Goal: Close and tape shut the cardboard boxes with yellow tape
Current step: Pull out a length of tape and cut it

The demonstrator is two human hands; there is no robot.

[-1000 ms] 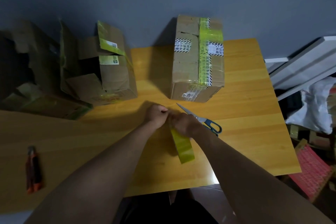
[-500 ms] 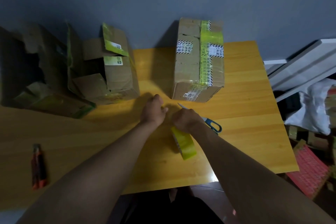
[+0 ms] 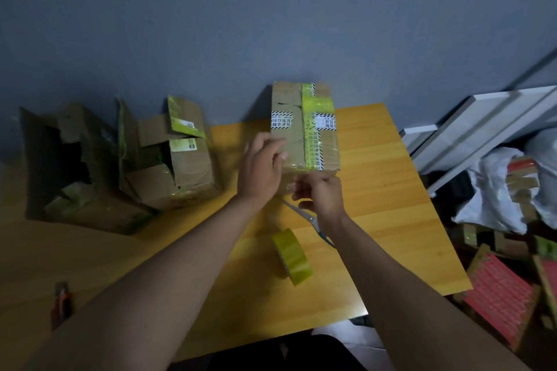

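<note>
Right now I'm at the sealing step on the closed box (image 3: pixel 298 135) at the far edge of the table (image 3: pixel 391 190). My left hand (image 3: pixel 260 167) lies with fingers spread and relaxed against its near side, steadying it. My right hand (image 3: pixel 321 194) seems to pinch a clear strip of tape at the box's lower edge. The yellow tape roll (image 3: pixel 294 256) stands on the table near me, scissors (image 3: pixel 310 220) beside it. Next, I judge, comes pressing the strip flat; two open boxes (image 3: pixel 171 153) wait at left.
</note>
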